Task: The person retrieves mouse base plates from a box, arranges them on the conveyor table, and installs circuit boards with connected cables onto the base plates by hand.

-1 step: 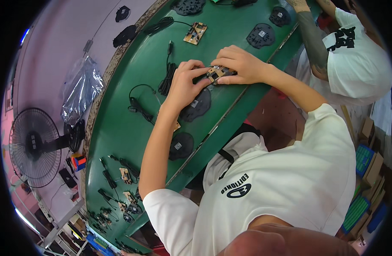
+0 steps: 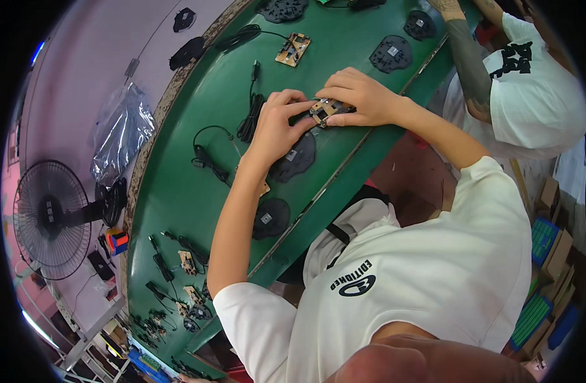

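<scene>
A small tan circuit board (image 2: 321, 113) with black parts is held above the green bench between my two hands. My left hand (image 2: 280, 121) pinches its left edge between thumb and fingers. On the other side, my right hand (image 2: 363, 99) grips the board, its fingers covering much of that end. Just below them lies a dark rounded plastic base (image 2: 296, 158) with a small pale label, partly behind my left wrist. A coiled black cable (image 2: 250, 118) with a plug rests to the left of my left hand.
Another circuit board (image 2: 293, 50) with a cable lies farther up the green bench (image 2: 184, 172). More dark bases (image 2: 270, 218) lie along the near edge. A fan (image 2: 50, 220) and a clear plastic bag (image 2: 123, 134) are at left. A co-worker's arm (image 2: 466, 64) reaches in at upper right.
</scene>
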The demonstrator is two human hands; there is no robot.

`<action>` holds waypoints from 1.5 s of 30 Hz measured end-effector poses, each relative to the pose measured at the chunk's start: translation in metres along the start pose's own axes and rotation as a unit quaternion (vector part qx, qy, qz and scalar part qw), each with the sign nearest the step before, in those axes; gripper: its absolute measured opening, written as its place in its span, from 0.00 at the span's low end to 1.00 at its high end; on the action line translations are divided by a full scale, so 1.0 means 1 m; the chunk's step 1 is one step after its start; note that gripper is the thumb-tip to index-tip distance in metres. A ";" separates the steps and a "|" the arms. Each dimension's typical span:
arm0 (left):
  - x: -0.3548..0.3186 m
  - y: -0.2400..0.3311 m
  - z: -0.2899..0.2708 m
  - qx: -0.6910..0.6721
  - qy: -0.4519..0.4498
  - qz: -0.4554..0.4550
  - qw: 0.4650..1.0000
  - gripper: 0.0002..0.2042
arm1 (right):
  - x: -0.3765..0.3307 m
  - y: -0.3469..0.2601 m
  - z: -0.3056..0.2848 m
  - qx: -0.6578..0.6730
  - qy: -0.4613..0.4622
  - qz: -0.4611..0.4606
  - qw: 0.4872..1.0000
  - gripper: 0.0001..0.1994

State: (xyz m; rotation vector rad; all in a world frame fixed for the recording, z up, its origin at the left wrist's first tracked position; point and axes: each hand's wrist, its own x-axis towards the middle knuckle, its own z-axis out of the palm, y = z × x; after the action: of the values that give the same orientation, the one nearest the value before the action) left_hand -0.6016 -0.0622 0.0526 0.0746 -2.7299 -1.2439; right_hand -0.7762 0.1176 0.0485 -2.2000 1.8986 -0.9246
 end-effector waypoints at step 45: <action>0.013 -0.002 0.007 -0.010 -0.002 -0.015 1.000 0.17 | -0.011 0.008 -0.017 -0.006 0.015 0.039 0.999 0.23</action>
State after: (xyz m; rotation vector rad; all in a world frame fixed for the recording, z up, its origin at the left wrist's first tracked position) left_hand -0.6154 -0.0591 0.0480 0.1106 -2.7283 -1.2794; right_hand -0.7921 0.1310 0.0552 -2.1134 1.9915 -0.9412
